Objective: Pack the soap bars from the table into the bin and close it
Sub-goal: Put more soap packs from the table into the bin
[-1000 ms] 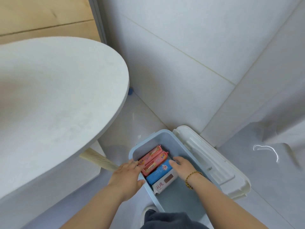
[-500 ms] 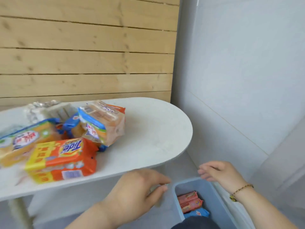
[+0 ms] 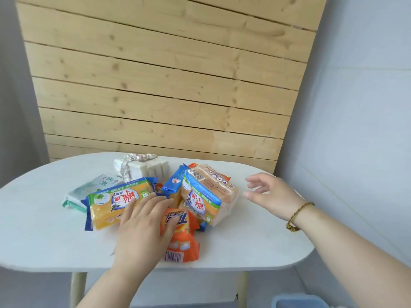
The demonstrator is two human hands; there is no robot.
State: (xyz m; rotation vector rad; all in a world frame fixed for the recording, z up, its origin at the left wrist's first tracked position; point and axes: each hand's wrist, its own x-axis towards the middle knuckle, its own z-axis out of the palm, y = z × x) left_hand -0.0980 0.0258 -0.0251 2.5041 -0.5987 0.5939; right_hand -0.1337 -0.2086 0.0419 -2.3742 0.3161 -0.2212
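Fingers [image 3: 144, 204] of the left hand [image 3: 142, 230]: laid nearly straight across the seam between the yellow pack [image 3: 111, 203] and the orange pack [image 3: 182, 241], thumb flat on the orange wrapper. They make contact only and enclose nothing.

Fingers [image 3: 253, 180] of the right hand [image 3: 271, 193]: spread, loosely curved and empty. They hang in the air just beside the tall pack [image 3: 206, 194] without touching it.

Soap: one heap at the middle of the table [image 3: 255, 245].
- Yellow pack: flat, on the left.
- Orange pack: flat, nearest the front edge.
- Tall pack: on edge, leaning against the blue pack [image 3: 173, 181].
- Green pack [image 3: 93, 185]: far left, partly under the yellow pack.
- White bars [image 3: 142, 167]: at the back.

Bin [image 3: 298, 302]: one blue corner shows on the floor below the table's right end. Its inside and lid are out of view.

Step in hand (judged): taking the next packs from the heap.

Handling notes:
- Left hand: curl the fingers over the far edge of the orange pack and bring the thumb under the near edge before lifting. The film looks slick, so a flat palm would only slide it.
- Right hand: take the tall pack by its two broad faces, low down. Lifted by the top it would probably tip and knock the blue pack over.
- Lift each pack clear of its neighbours, since the heap overlaps and dragging may push packs toward the table edge.
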